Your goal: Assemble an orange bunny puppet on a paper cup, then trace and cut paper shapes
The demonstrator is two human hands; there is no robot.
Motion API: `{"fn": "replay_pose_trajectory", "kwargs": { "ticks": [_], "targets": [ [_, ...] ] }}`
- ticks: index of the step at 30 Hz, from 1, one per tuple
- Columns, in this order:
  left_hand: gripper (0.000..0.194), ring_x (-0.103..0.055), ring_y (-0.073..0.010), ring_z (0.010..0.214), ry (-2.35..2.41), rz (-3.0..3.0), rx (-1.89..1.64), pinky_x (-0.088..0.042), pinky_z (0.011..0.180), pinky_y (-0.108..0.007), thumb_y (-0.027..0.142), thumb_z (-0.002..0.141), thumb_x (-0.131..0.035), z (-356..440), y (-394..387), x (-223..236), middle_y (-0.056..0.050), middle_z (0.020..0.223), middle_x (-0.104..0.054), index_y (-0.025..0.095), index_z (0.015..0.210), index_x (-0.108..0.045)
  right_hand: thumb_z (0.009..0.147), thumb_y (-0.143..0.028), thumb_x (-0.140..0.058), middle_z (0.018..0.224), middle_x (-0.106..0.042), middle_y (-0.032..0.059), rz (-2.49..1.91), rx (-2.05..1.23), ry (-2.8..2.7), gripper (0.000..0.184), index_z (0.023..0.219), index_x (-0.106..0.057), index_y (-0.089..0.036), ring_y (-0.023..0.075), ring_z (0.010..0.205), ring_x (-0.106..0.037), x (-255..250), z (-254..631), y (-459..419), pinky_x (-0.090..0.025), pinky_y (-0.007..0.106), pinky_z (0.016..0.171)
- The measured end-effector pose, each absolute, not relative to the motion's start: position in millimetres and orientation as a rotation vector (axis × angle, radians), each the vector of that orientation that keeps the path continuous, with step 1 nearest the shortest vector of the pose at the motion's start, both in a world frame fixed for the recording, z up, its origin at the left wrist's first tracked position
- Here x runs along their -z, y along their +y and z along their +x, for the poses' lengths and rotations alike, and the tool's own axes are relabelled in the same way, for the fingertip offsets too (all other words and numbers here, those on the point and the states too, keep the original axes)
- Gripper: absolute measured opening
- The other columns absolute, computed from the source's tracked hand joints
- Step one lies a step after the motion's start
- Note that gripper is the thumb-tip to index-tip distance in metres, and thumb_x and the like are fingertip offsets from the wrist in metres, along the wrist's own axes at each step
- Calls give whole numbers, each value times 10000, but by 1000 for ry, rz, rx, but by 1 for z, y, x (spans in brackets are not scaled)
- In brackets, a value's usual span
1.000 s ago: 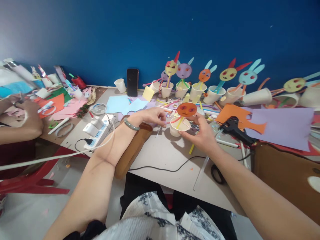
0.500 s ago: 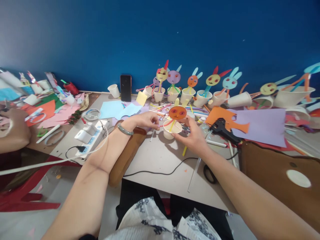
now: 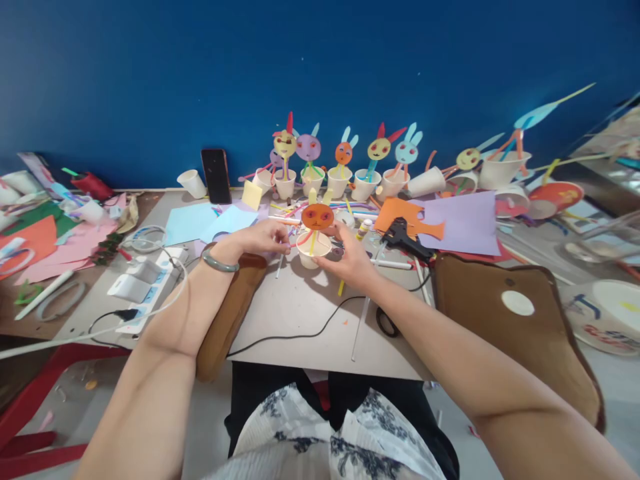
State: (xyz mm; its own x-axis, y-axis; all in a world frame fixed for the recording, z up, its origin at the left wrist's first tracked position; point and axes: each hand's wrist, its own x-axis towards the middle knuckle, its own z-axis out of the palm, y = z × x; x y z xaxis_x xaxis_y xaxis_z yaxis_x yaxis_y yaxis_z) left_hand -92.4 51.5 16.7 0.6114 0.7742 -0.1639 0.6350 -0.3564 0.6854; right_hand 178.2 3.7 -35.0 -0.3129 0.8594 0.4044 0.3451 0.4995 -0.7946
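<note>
A white paper cup (image 3: 314, 257) stands on the table in front of me. A paper rabbit puppet with an orange face (image 3: 317, 217) and pale yellow ears rises from it on a yellow stem. My right hand (image 3: 350, 261) is curled round the cup's right side, thumb low at the front and fingers behind. Left of the cup, my left hand (image 3: 267, 239) pinches the outer end of a pink strip (image 3: 294, 246) that sticks out over the rim like an arm. The fingertips hide the strip's very end.
Several similar cup puppets (image 3: 344, 153) line the blue wall. A black glue gun (image 3: 407, 240) lies to the right, near purple paper (image 3: 460, 220) and a brown cushion-like item (image 3: 500, 320). On the left are a power strip (image 3: 155, 293), cables and a phone (image 3: 216, 176). A black cord (image 3: 300, 337) crosses the front.
My view has turned to the right, so the scene sits further left and more shows at the right. Both hands keep the same hold at the cup and the pink strip.
</note>
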Motion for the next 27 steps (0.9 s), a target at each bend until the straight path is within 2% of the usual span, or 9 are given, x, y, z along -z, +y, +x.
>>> {"fn": "replay_pose_trajectory", "kwargs": {
  "ticks": [3,9,13,16,21,24,27],
  "targets": [
    [287,-570,-159,766,1150,2106,-240,-431,733,-292,436,803,-791,-91,49,-17,-4,770,-664,174,749,-684,767,-437,-844,1405,-711,181,-985,-752,-1883,777,1444,-529,-221,393,1335,-671,33,177,3,-554,566,1115],
    [271,-540,-149,747,1077,2119,-234,-405,705,-284,438,801,-776,-91,50,-19,-5,774,-663,173,787,-722,791,-423,-814,1330,-741,137,-999,-721,-1898,578,1295,-594,-245,356,1246,-702,28,176,0,-566,534,1082],
    [300,-506,-147,718,1010,2134,-266,-387,680,-283,452,823,-745,-93,53,-17,1,708,-606,181,718,-671,781,-457,-827,1309,-755,141,-1032,-699,-1910,590,1278,-590,-245,358,1202,-720,31,177,2,-583,532,1045],
    [292,-508,-145,714,1008,2118,-274,-390,681,-286,434,803,-755,-94,53,-17,1,706,-610,178,698,-663,778,-482,-831,1340,-750,155,-1034,-682,-1920,662,1334,-569,-238,366,1229,-714,36,179,5,-577,547,1061],
    [330,-598,-170,836,980,2118,-287,-458,764,-303,457,752,-841,-91,51,-21,-29,931,-722,172,899,-767,782,-540,-844,1354,-742,170,-1052,-672,-1922,739,1392,-555,-239,384,1245,-711,41,182,8,-562,577,1087],
    [481,-628,-202,945,966,2144,-334,-494,842,-324,454,700,-886,-86,50,-20,-44,1049,-731,178,1072,-756,790,-574,-843,1335,-741,170,-1049,-658,-1927,727,1376,-575,-238,386,1235,-710,40,181,8,-572,570,1073],
    [558,-635,-215,971,968,2170,-367,-503,866,-340,480,681,-899,-82,50,-18,-47,1073,-729,182,1122,-730,796,-578,-832,1320,-736,165,-1036,-645,-1935,664,1319,-606,-236,380,1222,-711,36,180,7,-579,561,1068]
  ]
}}
